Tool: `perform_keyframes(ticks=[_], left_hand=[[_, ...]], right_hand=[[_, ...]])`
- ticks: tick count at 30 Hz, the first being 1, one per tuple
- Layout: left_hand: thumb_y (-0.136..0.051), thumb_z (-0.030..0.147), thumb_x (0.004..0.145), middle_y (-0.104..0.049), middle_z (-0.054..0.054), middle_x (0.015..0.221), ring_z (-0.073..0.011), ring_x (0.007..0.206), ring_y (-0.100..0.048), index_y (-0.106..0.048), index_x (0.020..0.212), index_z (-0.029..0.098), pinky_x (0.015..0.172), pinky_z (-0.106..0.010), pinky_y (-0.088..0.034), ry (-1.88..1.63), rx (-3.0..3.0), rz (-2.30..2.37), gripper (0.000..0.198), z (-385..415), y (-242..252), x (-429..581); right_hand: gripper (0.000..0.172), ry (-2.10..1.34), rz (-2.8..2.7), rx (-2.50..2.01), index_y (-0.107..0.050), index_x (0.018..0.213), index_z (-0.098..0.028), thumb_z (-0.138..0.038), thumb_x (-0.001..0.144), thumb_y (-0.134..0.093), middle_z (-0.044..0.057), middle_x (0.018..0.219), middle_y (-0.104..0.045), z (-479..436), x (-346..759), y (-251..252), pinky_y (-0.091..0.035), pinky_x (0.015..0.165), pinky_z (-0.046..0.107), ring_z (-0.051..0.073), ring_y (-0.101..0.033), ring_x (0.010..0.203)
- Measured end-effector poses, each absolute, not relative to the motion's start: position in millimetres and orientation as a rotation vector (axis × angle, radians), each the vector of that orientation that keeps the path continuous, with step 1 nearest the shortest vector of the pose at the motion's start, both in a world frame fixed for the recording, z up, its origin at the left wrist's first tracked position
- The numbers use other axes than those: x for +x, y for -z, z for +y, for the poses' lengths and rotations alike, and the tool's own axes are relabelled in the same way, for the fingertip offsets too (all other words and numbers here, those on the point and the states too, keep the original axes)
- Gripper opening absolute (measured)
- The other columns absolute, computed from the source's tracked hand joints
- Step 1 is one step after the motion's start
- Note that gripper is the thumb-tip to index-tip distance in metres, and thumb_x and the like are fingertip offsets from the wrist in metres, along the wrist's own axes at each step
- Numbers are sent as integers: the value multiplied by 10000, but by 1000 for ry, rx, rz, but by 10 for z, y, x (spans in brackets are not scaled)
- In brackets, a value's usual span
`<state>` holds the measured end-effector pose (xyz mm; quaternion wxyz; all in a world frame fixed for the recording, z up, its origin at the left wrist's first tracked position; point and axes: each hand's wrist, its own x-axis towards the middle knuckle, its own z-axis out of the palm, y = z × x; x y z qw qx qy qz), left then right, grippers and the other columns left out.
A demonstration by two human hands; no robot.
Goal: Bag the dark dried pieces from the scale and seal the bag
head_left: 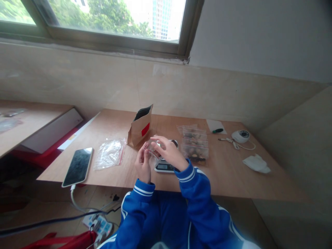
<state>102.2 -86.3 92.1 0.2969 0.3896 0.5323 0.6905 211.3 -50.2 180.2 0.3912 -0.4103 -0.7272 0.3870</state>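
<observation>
My left hand (143,163) and my right hand (168,151) are together over a small digital scale (164,166) at the near edge of a wooden table (228,180). Both pinch a small clear plastic bag (152,150) between the fingertips, just above the scale. An open brown paper pouch (140,127) with a red label stands right behind the hands. Filled clear bags (195,143) lie stacked to the right of the scale. A pile of empty clear zip bags (110,153) lies to the left.
A phone (78,166) on a charging cable lies at the table's left front corner. A screwdriver (217,130), a white round device (240,136) with cord and crumpled white paper (256,163) sit at the right. A power strip (100,225) lies on the floor.
</observation>
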Motion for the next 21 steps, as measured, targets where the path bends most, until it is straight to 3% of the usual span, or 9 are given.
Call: perform_keyframes(ticks=[5, 8, 11, 13, 16, 21], left_hand=[[-511, 490, 878, -624, -112, 1245, -205, 1108, -618, -567, 1234, 194, 870, -310, -532, -1876, 776, 1298, 466, -801, -776, 957], [-534, 487, 866, -631, -97, 1230, -179, 1075, -631, -579, 1212, 209, 831, -274, -539, -1889, 680, 1271, 447, -778, -714, 880], [-558, 493, 848, -641, -89, 1213, -166, 1026, -650, -599, 1186, 212, 810, -257, -541, -1906, 646, 1281, 441, -776, -713, 819], [-574, 498, 835, -647, -85, 1200, -169, 1009, -655, -611, 1175, 213, 815, -264, -539, -1923, 629, 1292, 445, -783, -727, 793], [-589, 493, 827, -661, -74, 1174, -169, 1022, -647, -628, 1160, 215, 857, -272, -519, -1935, 611, 1292, 436, -798, -733, 765], [-584, 484, 834, -658, -69, 1178, -169, 1072, -619, -635, 1154, 216, 906, -282, -487, -1951, 626, 1315, 420, -825, -708, 727]], right_hand=[[378, -778, -1680, -1043, -631, 1147, -240, -417, 969, -349, 70, 1280, -587, -422, 2289, -1505, -408, 1037, 352, 188, -506, 1241], [380, -626, -1815, -1216, -594, 1208, -212, -421, 918, -466, 125, 1358, -515, -294, 2416, -1122, -333, 1097, 449, 247, -441, 1303], [735, -600, -2092, -1406, -472, 1353, -152, -478, 735, -700, 217, 1497, -304, -201, 2449, -758, -248, 1115, 557, 371, -247, 1404], [842, -566, -2204, -1460, -418, 1394, -139, -475, 692, -740, 239, 1507, -268, -179, 2437, -599, -206, 1116, 594, 403, -208, 1409], [675, -512, -2233, -1417, -458, 1363, -152, -401, 776, -678, 211, 1473, -343, -193, 2425, -478, -207, 1133, 562, 366, -292, 1385], [427, -566, -2043, -1358, -568, 1239, -186, -268, 822, -608, 145, 1344, -470, -243, 2449, -389, -362, 1091, 445, 290, -448, 1279]])
